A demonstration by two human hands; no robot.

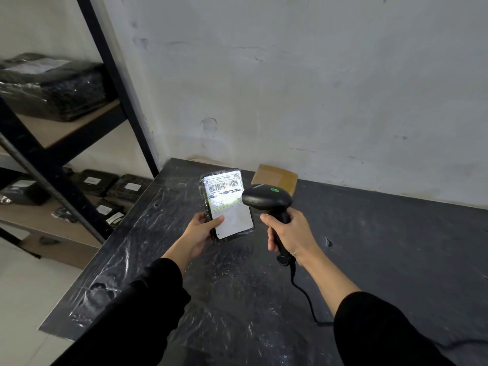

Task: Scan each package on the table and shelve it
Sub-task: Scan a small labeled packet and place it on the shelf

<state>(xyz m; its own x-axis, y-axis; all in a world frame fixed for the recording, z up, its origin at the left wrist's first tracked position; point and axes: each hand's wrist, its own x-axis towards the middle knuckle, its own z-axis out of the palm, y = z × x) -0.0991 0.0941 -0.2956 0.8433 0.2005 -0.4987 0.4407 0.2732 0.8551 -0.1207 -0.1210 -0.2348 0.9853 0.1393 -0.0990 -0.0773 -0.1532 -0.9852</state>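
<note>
A scuffed white wall (pixel 290 75) backs a dark table (pixel 383 247) whose top is wrapped in crinkled shiny plastic film, and a black metal shelf rack (pixel 52 165) stands off beyond the left hand's outer side. The left hand (pixel 203 231) is closed around the near end of a black plastic-wrapped package (pixel 227 204), thumb pressed on the blank lower part of its white label (pixel 228 199) and fingers hidden underneath; the package is held up over the table, tilted so the barcode end points away from the person. Just beside it, on the thumb side, the right hand (pixel 287 233) is wrapped tight round the grip of a black barcode scanner (pixel 266 199), index finger curled at the front of the handle. The scanner head sits above that hand, close against the package's right edge, with a green light showing on top. A bright patch of light falls on the label's barcode area. From the base of the handle, below the right hand, a black cable (pixel 303 297) trails down onto the table toward the right sleeve. Past the scanner, farther from the right hand and near the wall, a brown cardboard parcel (pixel 274 178) lies flat on the table. Beyond the left hand, the rack's wooden shelves carry more black wrapped packages (pixel 52 85) with white labels, on an upper and a lower level
</note>
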